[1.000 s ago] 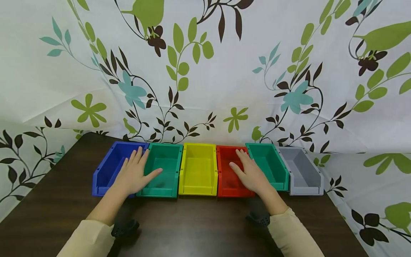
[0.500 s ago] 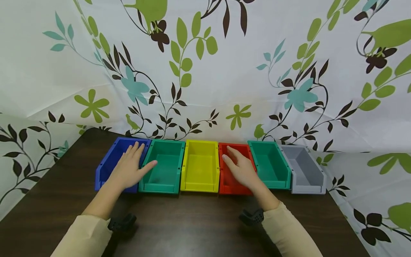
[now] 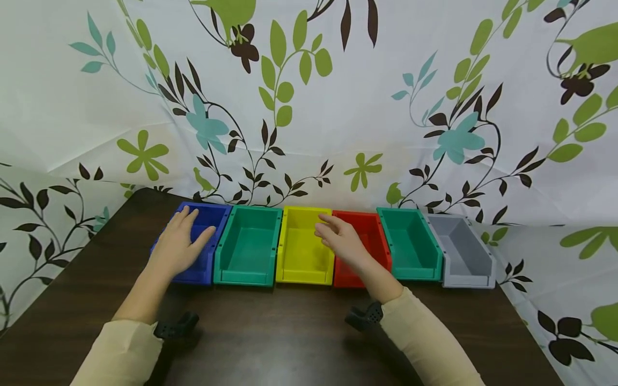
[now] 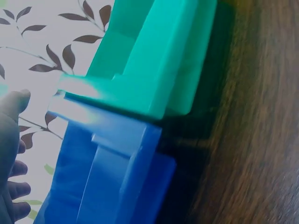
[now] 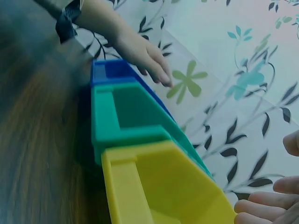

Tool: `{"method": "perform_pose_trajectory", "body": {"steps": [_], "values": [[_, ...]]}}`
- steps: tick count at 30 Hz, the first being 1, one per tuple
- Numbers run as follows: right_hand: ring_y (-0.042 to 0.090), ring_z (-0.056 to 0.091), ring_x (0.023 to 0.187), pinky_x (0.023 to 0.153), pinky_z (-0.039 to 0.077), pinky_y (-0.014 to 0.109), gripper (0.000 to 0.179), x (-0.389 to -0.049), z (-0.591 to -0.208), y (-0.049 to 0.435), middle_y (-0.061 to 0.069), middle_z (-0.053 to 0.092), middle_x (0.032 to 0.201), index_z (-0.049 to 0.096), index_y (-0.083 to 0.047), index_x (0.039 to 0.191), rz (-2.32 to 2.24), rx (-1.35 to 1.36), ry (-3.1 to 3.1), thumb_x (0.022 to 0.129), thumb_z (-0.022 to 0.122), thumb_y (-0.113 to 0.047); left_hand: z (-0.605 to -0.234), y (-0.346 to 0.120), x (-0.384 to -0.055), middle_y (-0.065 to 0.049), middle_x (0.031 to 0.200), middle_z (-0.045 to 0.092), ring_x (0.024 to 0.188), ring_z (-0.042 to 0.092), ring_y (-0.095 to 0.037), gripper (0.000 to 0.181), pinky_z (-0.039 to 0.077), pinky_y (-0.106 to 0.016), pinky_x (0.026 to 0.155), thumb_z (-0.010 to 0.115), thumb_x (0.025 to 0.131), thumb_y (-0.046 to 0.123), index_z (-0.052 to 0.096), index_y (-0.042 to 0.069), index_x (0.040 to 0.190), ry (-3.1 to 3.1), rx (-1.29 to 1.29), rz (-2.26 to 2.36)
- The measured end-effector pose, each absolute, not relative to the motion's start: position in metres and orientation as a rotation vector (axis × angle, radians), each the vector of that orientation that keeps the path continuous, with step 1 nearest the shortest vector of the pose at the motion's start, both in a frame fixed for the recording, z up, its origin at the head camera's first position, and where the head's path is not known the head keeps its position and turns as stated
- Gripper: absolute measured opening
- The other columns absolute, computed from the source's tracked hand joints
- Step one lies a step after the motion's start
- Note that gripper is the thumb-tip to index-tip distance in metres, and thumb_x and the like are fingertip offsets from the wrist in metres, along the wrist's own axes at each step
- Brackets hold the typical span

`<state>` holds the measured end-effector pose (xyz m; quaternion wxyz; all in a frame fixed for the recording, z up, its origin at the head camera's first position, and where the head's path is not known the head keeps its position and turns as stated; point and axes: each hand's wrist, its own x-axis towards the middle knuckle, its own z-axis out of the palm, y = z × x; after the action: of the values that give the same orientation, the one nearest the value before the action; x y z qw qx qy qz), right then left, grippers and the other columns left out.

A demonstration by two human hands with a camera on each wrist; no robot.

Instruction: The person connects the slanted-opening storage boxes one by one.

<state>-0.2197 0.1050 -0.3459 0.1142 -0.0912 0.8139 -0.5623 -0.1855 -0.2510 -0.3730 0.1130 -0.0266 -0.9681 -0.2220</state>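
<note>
My left hand (image 3: 176, 241) hovers over the blue bin (image 3: 205, 271), its fingers spread and fairly straight. In the left wrist view the thumb and fingertips of that hand (image 4: 9, 163) show at the left edge, apart from the blue bin (image 4: 112, 172) and the green bin (image 4: 159, 60). Above the border of the yellow bin (image 3: 304, 252) and the red bin (image 3: 367, 236) is my right hand (image 3: 344, 241), fingers loosely bent, holding nothing. The right wrist view has this hand (image 5: 271, 205) at the lower right, beside the yellow bin (image 5: 163, 182).
The bins stand side by side in a row along the back of a dark wooden table (image 3: 270, 332). A green bin (image 3: 248, 246) sits between blue and yellow. Right of red are another green bin (image 3: 410, 244) and a grey bin (image 3: 461, 252). A leaf-patterned cloth (image 3: 270, 177) hangs behind.
My left hand has moved left, from the blue and green bins' border to over the blue bin. My right hand has shifted left from the red bin toward the yellow one, its fingers bending more.
</note>
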Motion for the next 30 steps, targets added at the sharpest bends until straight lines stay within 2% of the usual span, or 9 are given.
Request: {"method": "perform_pose_trajectory", "body": {"steps": [7,14,19,25,30], "values": [[0.027,0.057,0.121,0.099,0.047,0.04,0.058,-0.222,-0.34,0.077,0.014,0.049,0.141,0.036,-0.008,0.145,-1.775,-0.212,2.106,0.096,0.051,-0.037,-0.373,-0.269,-0.182,-0.037,0.145,0.028,0.132,0.027,-0.054,0.069,0.025,-0.069,0.102,0.048,0.096,0.04,0.035,-0.012,0.139,-2.77,-0.016,-0.598],[0.032,0.044,0.132,0.105,0.041,0.044,0.061,-0.222,-0.337,0.061,0.018,0.038,0.149,0.026,-0.003,0.147,-1.814,-0.262,1.858,0.099,0.046,-0.036,-0.377,-0.277,-0.177,-0.036,0.143,0.031,0.13,0.031,-0.053,0.066,0.027,-0.069,0.101,0.047,0.096,0.037,0.034,-0.011,0.139,-2.78,0.139,-0.634],[0.034,0.04,0.135,0.108,0.038,0.044,0.064,-0.221,-0.335,0.051,0.019,0.033,0.151,0.02,-0.004,0.149,-1.812,-0.266,1.726,0.1,0.044,-0.037,-0.383,-0.283,-0.173,-0.038,0.137,0.039,0.124,0.037,-0.055,0.06,0.032,-0.066,0.1,0.046,0.097,0.03,0.034,-0.011,0.139,-2.755,0.254,-0.7],[0.037,0.042,0.133,0.107,0.038,0.045,0.064,-0.221,-0.333,0.043,0.022,0.032,0.15,0.018,-0.006,0.15,-1.792,-0.234,1.721,0.1,0.042,-0.038,-0.389,-0.287,-0.167,-0.035,0.129,0.05,0.119,0.046,-0.053,0.052,0.038,-0.063,0.097,0.044,0.097,0.025,0.041,-0.01,0.136,-2.66,0.358,-0.809],[0.036,0.045,0.131,0.104,0.042,0.043,0.062,-0.225,-0.33,0.038,0.022,0.037,0.147,0.021,-0.006,0.149,-1.792,-0.174,1.736,0.1,0.044,-0.036,-0.392,-0.287,-0.167,-0.035,0.125,0.053,0.117,0.048,-0.053,0.043,0.04,-0.062,0.096,0.045,0.096,0.017,0.049,-0.009,0.131,-2.574,0.41,-0.878]]}}
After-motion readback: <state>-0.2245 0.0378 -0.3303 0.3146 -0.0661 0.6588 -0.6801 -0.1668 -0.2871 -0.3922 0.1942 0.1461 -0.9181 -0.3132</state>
